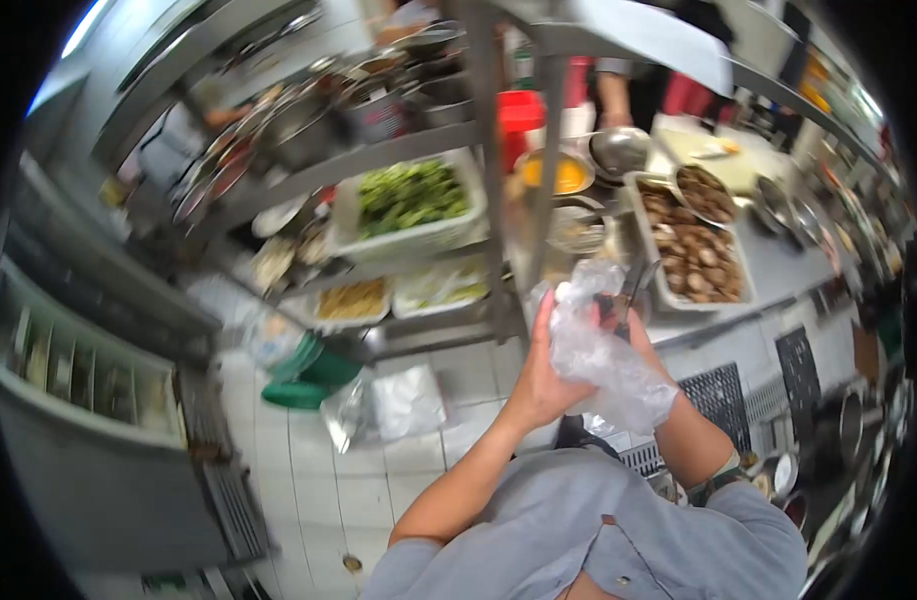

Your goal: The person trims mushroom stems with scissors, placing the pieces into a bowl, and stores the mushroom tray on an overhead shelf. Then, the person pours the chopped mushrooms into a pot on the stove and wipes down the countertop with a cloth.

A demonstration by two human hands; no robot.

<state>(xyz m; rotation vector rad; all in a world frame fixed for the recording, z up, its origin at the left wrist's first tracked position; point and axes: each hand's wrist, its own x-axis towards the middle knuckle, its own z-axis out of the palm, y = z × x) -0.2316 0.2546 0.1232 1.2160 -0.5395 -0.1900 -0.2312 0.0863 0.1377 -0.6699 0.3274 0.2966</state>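
A crumpled translucent plastic bag (599, 360) is between my two hands, in front of my chest. My left hand (551, 375) holds the bag's left side, with the thumb raised along it. My right hand (641, 345) is closed at the bag's right side, partly behind the plastic. Something dark and thin (634, 285) sticks up by the right hand; I cannot make out what it is. Just beyond the hands, a white tray (666, 285) of brown mushroom-like pieces stands on the steel counter (779, 285), with a bowl of similar pieces (706, 193) on its far edge.
A steel rack (494, 200) holds a tub of green vegetables (409, 200) and pots. A bowl of orange liquid (569, 175) and a metal bowl (620, 152) stand beyond. Another person's hand (615, 105) is near the metal bowl. A green bin (324, 365) sits below left.
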